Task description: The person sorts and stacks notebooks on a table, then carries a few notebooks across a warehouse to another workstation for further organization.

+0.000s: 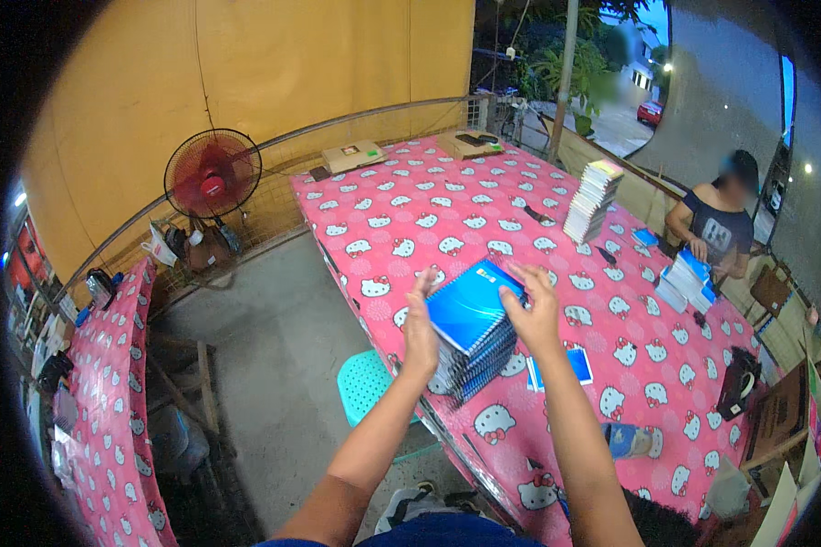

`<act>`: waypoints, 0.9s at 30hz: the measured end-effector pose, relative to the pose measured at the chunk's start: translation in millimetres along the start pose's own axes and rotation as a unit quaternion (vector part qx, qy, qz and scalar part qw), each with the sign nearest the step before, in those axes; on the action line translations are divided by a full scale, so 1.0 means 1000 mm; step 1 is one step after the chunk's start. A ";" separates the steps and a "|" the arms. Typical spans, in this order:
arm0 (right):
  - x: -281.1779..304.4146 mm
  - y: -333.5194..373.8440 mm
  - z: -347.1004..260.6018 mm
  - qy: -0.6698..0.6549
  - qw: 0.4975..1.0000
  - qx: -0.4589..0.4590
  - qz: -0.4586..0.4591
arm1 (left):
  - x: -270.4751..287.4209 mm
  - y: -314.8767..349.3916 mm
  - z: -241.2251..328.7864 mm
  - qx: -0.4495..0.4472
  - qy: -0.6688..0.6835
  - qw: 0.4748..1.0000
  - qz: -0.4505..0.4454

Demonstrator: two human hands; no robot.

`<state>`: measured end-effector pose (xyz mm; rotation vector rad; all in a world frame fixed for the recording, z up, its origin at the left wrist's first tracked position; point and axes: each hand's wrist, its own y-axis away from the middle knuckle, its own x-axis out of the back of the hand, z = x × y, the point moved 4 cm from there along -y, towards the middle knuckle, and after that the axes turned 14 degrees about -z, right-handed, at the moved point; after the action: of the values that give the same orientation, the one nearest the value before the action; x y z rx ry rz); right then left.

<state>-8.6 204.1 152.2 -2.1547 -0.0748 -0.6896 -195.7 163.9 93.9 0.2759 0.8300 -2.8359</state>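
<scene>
A tall stack of blue-covered spiral notebooks (pixel 472 314) stands near the edge of the pink table, its wire bindings uneven down the near side. My left hand (pixel 420 328) lies flat along the stack's left side near the top, fingers stretched upward. At the upper right corner is my right hand (pixel 536 314), thumb toward the top cover and fingers spread apart. Neither hand wraps round a notebook. Just right of the stack, partly behind my right forearm, a few blue-and-white notebooks (pixel 576 365) lie flat on the table.
Across the pink patterned table (pixel 447 219) rises another notebook stack (pixel 595 202). A seated person (pixel 721 219) at the right handles blue notebooks (pixel 688 281). Cardboard boxes (pixel 775 428) stand at the right edge. A teal stool (pixel 360 387) sits beside the table; a red fan (pixel 213 173) stands beyond.
</scene>
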 end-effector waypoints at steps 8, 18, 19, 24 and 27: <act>-0.019 -0.004 0.017 -0.076 0.994 -0.072 -0.002 | -0.013 -0.012 0.003 -0.015 -0.039 0.997 0.059; 0.052 0.177 0.228 0.152 0.791 -0.551 -0.220 | 0.077 0.070 -0.024 0.210 0.002 0.975 0.073; 0.051 0.195 0.239 0.114 0.801 -0.546 -0.217 | 0.083 0.086 -0.028 0.262 0.017 0.962 0.071; 0.052 0.219 0.265 0.298 0.806 -0.468 -0.206 | 0.106 0.189 -0.095 0.401 -0.018 0.914 -0.051; 0.062 0.240 0.288 0.083 0.789 -0.579 -0.191 | 0.087 0.182 -0.061 0.401 -0.104 0.898 -0.147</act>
<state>241.8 255.6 -129.0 -3.2784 0.0259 -1.4177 -232.5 36.9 -70.0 -0.0728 -0.4167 -3.2551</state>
